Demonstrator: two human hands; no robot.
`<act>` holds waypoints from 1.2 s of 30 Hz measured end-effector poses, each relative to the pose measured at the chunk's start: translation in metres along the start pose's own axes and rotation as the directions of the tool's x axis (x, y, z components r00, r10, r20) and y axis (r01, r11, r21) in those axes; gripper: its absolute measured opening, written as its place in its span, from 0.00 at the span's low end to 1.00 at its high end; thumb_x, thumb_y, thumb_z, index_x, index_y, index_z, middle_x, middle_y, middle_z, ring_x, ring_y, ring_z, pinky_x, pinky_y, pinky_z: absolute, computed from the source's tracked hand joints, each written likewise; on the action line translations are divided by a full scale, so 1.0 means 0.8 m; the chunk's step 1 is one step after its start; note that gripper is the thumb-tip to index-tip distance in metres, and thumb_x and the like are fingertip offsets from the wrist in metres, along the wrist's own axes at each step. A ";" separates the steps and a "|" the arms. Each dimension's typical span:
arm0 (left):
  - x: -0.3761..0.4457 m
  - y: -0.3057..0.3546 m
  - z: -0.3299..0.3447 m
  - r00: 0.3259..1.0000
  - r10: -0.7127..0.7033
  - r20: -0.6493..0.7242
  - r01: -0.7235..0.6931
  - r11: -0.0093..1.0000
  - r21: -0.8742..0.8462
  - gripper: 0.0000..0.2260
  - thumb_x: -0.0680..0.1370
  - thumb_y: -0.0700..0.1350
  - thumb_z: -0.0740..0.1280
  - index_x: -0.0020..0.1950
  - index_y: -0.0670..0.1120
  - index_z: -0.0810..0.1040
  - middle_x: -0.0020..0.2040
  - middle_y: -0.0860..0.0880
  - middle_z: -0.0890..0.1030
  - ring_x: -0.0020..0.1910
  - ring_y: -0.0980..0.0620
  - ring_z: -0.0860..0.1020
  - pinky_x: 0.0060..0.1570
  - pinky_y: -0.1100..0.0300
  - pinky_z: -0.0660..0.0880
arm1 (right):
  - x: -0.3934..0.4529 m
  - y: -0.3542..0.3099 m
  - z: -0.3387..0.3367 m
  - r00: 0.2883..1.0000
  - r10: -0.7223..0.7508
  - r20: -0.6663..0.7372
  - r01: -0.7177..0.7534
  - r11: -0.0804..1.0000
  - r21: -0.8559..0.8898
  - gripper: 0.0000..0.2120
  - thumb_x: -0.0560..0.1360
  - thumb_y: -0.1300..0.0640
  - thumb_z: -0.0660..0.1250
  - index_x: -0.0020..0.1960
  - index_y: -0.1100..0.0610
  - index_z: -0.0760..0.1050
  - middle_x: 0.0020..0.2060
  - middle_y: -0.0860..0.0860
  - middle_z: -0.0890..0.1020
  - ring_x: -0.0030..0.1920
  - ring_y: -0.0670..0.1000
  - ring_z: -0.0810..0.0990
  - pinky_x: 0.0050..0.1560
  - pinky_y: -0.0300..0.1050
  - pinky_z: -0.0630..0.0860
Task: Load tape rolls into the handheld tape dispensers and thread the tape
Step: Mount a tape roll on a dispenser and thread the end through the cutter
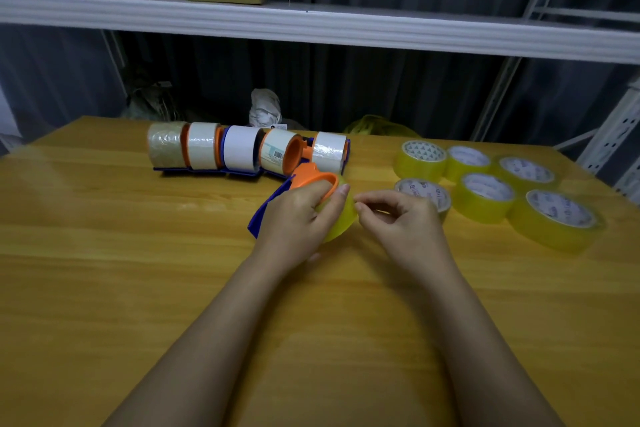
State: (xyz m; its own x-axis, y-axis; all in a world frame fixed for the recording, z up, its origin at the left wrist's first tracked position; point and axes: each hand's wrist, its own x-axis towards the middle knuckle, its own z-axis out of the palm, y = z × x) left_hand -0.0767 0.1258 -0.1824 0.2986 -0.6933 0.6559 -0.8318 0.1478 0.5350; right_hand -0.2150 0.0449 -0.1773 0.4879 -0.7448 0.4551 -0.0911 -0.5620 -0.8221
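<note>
From the head camera, the left hand (298, 215) gripped an orange-and-blue tape dispenser (304, 184) with a yellowish tape roll (341, 222) seated in it, held just above the wooden table (138, 253). The right hand (398, 218) sat beside the roll, thumb and forefinger pinched together at its edge; whether they held the tape end could not be told. Behind, a row of loaded dispensers (242, 149) lay on the table. To the right, six loose yellow tape rolls (485, 194) sat clustered.

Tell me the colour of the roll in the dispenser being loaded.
Translucent yellow roll, head view.
</note>
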 end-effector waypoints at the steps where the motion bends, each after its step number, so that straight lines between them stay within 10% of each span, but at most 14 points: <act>1: 0.000 0.000 0.000 1.000 0.004 0.002 -0.004 1.000 0.015 0.18 0.78 0.58 0.55 0.33 0.50 0.69 0.24 0.52 0.65 0.25 0.52 0.67 0.25 0.66 0.57 | 0.000 0.001 0.000 1.000 -0.018 -0.005 0.018 0.999 -0.034 0.06 0.73 0.64 0.71 0.48 0.58 0.84 0.38 0.40 0.82 0.41 0.34 0.81 0.44 0.27 0.75; 25: 0.000 -0.001 0.003 1.000 -0.028 0.001 0.028 0.999 0.044 0.25 0.77 0.60 0.53 0.38 0.41 0.75 0.24 0.47 0.66 0.28 0.46 0.68 0.24 0.62 0.57 | -0.001 0.006 0.013 0.995 0.003 -0.098 -0.006 0.999 -0.032 0.05 0.72 0.67 0.70 0.45 0.60 0.84 0.36 0.44 0.82 0.36 0.31 0.79 0.40 0.24 0.72; 31: 0.001 -0.004 -0.005 0.988 -0.083 0.128 0.110 0.970 -0.217 0.20 0.77 0.60 0.55 0.42 0.46 0.76 0.32 0.45 0.74 0.31 0.48 0.73 0.32 0.44 0.69 | 0.000 -0.002 0.006 0.997 0.003 -0.081 0.006 0.994 0.109 0.10 0.75 0.64 0.69 0.48 0.50 0.81 0.42 0.45 0.83 0.41 0.37 0.79 0.41 0.27 0.73; 36: 0.003 0.000 -0.016 0.949 -0.094 0.300 0.188 0.934 -0.303 0.15 0.79 0.55 0.56 0.48 0.48 0.78 0.38 0.53 0.78 0.37 0.56 0.75 0.37 0.56 0.70 | 0.001 -0.003 0.003 0.999 -0.023 0.027 0.020 0.994 0.105 0.10 0.73 0.63 0.72 0.52 0.52 0.81 0.48 0.56 0.79 0.41 0.42 0.75 0.40 0.28 0.72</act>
State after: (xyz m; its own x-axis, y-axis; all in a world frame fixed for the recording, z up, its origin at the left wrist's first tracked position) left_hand -0.0703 0.1330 -0.1738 0.2210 -0.8837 0.4125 -0.5793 0.2213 0.7845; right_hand -0.2127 0.0464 -0.1761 0.5132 -0.7216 0.4646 0.0101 -0.5362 -0.8440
